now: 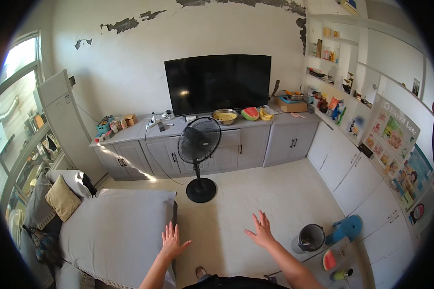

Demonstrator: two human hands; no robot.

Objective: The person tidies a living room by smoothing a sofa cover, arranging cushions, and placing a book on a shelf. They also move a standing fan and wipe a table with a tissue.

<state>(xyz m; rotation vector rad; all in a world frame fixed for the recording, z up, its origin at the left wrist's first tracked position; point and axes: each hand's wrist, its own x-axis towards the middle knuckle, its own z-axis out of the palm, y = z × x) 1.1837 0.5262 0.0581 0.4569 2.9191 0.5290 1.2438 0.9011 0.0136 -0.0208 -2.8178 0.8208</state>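
Note:
Both of my hands reach out ahead of me with nothing in them. My left hand [172, 244] has its fingers spread, next to the near right edge of the grey-covered sofa seat [115, 219]. Above the pale floor, my right hand [261, 232] is likewise spread, palm down and apart from any object. Nearest to it stands a lined trash bin [311, 237]. Farther ahead, a black standing fan [199, 144] rests on its round base in front of the low grey cabinets [251, 147].
A large television [219, 83] stands on the cabinets, near a metal bowl [224, 115], a cut watermelon [250, 113] and bananas [265, 114]. At the lower right are a blue stool [347, 228] and a table [318, 266] with a watermelon slice [329, 260]. The fan's cord crosses the floor.

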